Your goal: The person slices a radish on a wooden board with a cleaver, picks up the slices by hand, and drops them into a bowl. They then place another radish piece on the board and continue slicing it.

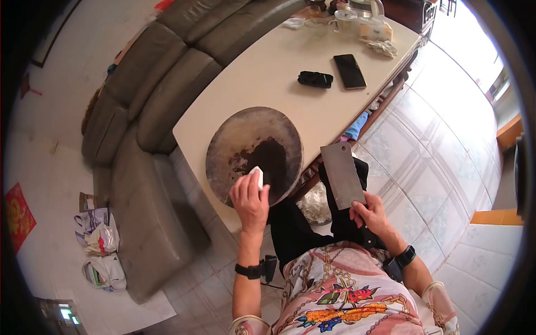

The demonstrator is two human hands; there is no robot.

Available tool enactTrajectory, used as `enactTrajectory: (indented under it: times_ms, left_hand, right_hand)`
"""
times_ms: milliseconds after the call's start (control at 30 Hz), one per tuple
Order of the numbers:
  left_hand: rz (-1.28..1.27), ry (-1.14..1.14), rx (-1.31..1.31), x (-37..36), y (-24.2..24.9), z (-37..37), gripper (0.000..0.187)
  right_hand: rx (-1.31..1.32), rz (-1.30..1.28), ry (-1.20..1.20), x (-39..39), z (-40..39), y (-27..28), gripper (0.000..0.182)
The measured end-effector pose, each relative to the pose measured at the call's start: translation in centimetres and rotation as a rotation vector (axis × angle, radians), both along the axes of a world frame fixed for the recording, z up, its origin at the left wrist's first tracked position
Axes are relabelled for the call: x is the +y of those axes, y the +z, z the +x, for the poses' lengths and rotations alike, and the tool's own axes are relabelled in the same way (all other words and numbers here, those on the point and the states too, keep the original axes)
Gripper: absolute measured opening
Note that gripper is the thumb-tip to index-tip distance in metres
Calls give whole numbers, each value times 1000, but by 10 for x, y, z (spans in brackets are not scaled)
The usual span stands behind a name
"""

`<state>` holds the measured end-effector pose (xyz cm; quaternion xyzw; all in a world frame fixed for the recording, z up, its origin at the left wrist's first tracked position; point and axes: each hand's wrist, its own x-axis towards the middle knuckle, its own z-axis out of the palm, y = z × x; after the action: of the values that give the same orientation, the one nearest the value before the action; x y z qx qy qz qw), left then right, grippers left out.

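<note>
A thick round wooden chopping board [229, 134] lies at the near end of the cream table, with a dark wet-looking patch over its middle and right. Over the board's near part, my left hand [249, 202] is closed around a small white piece [258, 177], its tip poking out past the fingers; I cannot tell what it is. My right hand [371, 212] grips the handle of a cleaver [342, 174] beside the table, above my lap. The cleaver's broad grey blade points away from me, its hole at the far corner.
Farther along the table [251, 84] lie a black phone [350, 71] and a black case [315, 79]. Cups [346, 22] and a tissue pack [376, 29] stand at the far end. A grey sofa [151, 212] curves along the left; bags [103, 237] sit beyond it.
</note>
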<state>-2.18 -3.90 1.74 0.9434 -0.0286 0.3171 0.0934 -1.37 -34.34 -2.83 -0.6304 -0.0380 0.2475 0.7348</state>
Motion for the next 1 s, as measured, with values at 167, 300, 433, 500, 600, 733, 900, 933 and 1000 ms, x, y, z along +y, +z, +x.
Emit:
enactTrajectory:
  times_ms: [167,300,433,500,600,733,900,933,1000]
  left_hand:
    - [-358,21,-83,-9,-6,-14,43]
    - [-597,79,98,4,6,-13,50]
    - [-786,65,306,4,9,-3,54]
    - [-845,-18,274,4,7,0,53]
    - [-671,-121,301,6,13,4,56]
    - [-554,-133,374,16,12,8,57]
    - [-720,-104,311,13,11,6,55]
    - [-722,-103,312,15,8,5,55]
    - [-787,-87,272,20,0,3,48]
  right_hand:
    - [47,40,-18,-1,-2,-1,13]
    - [45,6,5,-2,0,4,13]
    - [51,4,16,0,1,3,14]
    - [46,-7,19,0,1,3,14]
    - [46,-19,18,-1,1,6,14]
    - [63,22,1,-3,2,0,14]
    - [65,26,7,-2,2,0,14]
    - [67,20,9,-2,2,0,14]
    - [64,20,14,-3,4,0,14]
